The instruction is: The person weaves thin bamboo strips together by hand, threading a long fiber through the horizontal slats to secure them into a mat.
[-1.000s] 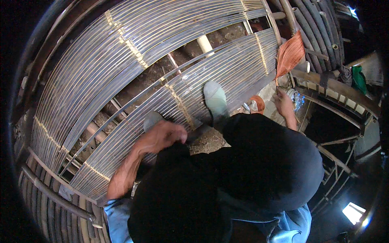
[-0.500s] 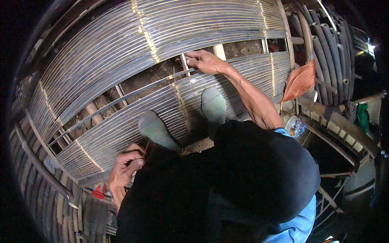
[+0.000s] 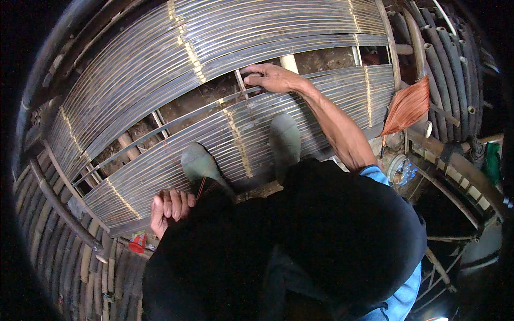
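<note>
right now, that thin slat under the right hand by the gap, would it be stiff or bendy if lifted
Probably bendy: the thin slat is long and narrow, spanning the open gap alone and already curving along its run. It looks light for its length, being one strip like those in the slatted floor. Pressed by the right hand at one end, its free length would likely flex and spring.

Two boots point(image 3: 285, 140) stand on the bamboo slat floor point(image 3: 160, 80), the right hand point(image 3: 272, 77) rests ahead at the gap point(image 3: 203, 99), and the left hand point(image 3: 170, 209) sits beside the left boot.
</note>
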Motion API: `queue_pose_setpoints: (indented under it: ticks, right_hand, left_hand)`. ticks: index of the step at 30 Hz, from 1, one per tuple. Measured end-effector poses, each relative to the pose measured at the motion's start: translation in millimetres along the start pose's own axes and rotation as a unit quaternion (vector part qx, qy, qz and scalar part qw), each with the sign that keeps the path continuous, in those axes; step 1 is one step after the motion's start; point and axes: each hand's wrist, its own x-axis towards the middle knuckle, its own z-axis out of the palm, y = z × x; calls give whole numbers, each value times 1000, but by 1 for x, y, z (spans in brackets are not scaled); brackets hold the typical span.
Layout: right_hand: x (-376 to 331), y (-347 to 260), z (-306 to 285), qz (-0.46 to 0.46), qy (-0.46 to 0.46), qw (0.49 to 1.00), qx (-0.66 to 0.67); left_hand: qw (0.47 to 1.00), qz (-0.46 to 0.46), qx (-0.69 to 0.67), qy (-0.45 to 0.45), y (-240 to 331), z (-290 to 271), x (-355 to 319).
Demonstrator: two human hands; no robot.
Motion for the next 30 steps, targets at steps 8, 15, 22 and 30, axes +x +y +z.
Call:
queue_pose_setpoints:
  ticks: [8,15,22,30]
  right_hand:
    - [-9,-24,-6,45,-127,986,-96]
    - [-17,-6,4,-16,-83,987,-134]
    - [-31,-11,12,-37,88,992,-87]
    - [-26,-4,23,-46,112,991,-55]
  left_hand:
    - [923,-183,311,133,-41,-16,46]
    - [856,-358,371,48,-33,-26,16]
    - [849,-366,375,61,-13,-20,15]
    - [842,-353,400,79,-9,-43,0]
